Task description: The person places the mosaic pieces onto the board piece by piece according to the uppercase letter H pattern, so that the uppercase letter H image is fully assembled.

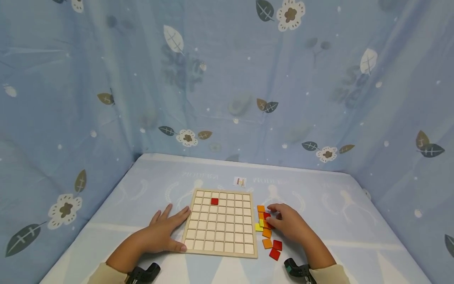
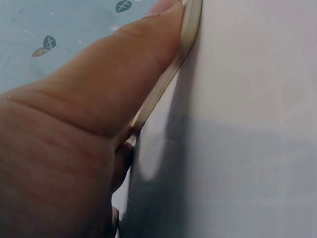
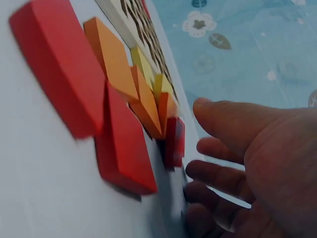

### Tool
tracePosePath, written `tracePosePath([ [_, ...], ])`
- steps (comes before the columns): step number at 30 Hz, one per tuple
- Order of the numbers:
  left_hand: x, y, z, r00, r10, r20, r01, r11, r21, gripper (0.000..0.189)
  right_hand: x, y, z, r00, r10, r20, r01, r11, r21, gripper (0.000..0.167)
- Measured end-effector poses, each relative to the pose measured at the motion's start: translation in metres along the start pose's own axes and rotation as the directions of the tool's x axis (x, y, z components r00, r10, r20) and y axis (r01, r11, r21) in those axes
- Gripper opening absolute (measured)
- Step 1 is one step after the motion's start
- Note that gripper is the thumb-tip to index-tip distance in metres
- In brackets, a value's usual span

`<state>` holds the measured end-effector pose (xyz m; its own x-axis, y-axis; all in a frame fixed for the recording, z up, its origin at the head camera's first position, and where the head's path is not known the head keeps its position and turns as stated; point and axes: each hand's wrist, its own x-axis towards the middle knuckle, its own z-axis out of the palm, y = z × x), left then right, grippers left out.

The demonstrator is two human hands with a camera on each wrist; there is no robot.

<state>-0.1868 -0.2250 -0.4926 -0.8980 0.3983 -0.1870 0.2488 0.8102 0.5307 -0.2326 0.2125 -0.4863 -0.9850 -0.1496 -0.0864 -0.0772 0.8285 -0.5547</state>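
My left hand (image 1: 159, 234) rests with spread fingers along the left side of a wooden grid board (image 1: 220, 227). Its thumb touches the near left corner, and the left wrist view shows that thumb (image 2: 119, 74) against the board's edge (image 2: 190, 34). One red tile (image 1: 214, 201) lies in a far cell of the grid. To the right of the board, my right hand (image 1: 291, 224) is over the loose tiles, beside a red tile (image 1: 267, 215) and a yellow tile (image 1: 261, 223). In the right wrist view, the loosely bent fingers of my right hand (image 3: 262, 144) hold nothing.
Orange tiles (image 1: 267, 243) and red tiles (image 1: 274, 254) lie scattered nearer me, right of the board. A small printed card (image 1: 240, 182) lies beyond the board. Blue patterned cloth (image 1: 227, 79) hangs around the table (image 1: 330, 221). Both wrists wear black devices (image 1: 143, 273).
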Motion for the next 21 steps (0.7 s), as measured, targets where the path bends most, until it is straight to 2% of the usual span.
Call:
tracePosePath([
  [5, 0.0, 0.0, -0.001, 1.0, 0.0, 0.001, 0.0, 1.0, -0.008, 0.12, 0.003, -0.005, 0.006, 1.0, 0.018, -0.023, -0.019, 1.0, -0.021, 0.047],
  [10, 0.0, 0.002, 0.0, 1.0, -0.002, 0.011, 0.003, 1.0, -0.018, 0.119, 0.002, -0.006, 0.01, 0.998, 0.049, -0.037, -0.05, 0.998, -0.033, 0.04],
  [21, -0.003, 0.007, -0.004, 1.0, -0.021, 0.01, 0.021, 1.0, -0.019, 0.119, 0.002, -0.004, 0.012, 0.997, 0.047, -0.058, -0.048, 0.999, -0.022, 0.031],
])
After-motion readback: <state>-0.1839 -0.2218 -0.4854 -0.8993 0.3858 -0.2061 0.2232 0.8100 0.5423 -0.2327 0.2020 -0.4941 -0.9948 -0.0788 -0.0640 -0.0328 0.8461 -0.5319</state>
